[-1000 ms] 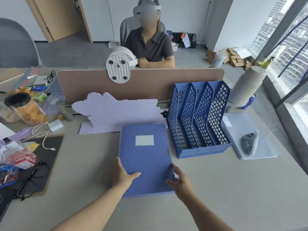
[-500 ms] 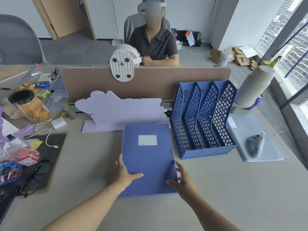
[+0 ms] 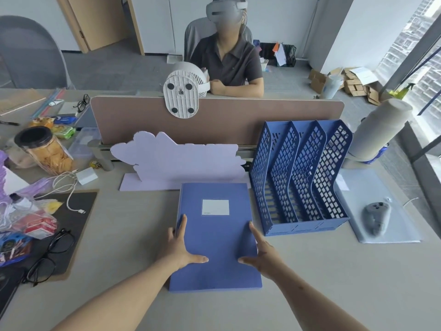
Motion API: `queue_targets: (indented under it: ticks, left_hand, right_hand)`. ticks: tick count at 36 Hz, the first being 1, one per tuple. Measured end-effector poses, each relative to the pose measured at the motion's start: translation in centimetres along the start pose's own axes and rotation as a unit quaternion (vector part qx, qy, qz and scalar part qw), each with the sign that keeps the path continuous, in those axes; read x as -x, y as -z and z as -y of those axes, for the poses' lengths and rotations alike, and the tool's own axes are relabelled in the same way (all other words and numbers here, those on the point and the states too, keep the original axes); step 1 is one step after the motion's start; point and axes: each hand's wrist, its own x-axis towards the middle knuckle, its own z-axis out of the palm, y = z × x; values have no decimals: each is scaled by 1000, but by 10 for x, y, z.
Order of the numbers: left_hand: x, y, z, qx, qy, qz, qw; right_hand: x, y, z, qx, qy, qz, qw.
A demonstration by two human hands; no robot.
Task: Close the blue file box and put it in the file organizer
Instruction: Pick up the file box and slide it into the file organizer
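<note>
The blue file box point(image 3: 216, 237) lies flat and closed on the desk in front of me, a white label on its lid. My left hand point(image 3: 180, 249) clasps its left edge, fingers down the side and thumb on the lid. On the opposite edge my right hand point(image 3: 260, 253) holds it the same way. The blue mesh file organizer point(image 3: 307, 227) stands just right of the box, its three slots empty and open toward me.
A white cloud-shaped board point(image 3: 176, 161) stands behind the box against the brown divider point(image 3: 238, 120). A snack jar point(image 3: 45, 151), cables, packets and glasses point(image 3: 50, 254) crowd the left. A grey controller point(image 3: 377, 217) on a pale mat lies right. A person point(image 3: 229, 60) sits opposite.
Both hands have slid forward from the box's near corners to its sides, thumbs now pointing inward on the lid. The box has stayed flat on the desk.
</note>
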Motion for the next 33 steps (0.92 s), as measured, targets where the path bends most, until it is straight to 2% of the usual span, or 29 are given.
queue_targets:
  ticks: [9, 15, 18, 22, 25, 29, 33]
  left_hand:
    - [3, 1, -3, 39, 4, 18, 999]
    - [9, 6, 1, 138, 6, 18, 990]
    - [9, 11, 14, 236, 3, 25, 971]
    - [10, 17, 16, 275, 17, 69, 959]
    - [11, 19, 13, 296, 32, 62, 953]
    - [19, 22, 11, 332, 38, 31, 942]
    - [33, 26, 9, 372, 5, 18, 928]
  right_hand:
    - [4, -3, -4, -17, -7, 5, 1000]
    - [7, -6, -2, -73, 51, 8, 996]
    - [0, -7, -8, -104, 24, -3, 994]
    - [-1, -5, -2, -114, -14, 2, 993]
    - [1, -7, 4, -163, -17, -11, 986]
    - [12, -9, 10, -188, 22, -43, 981]
    - [21, -4, 19, -205, 69, -63, 974]
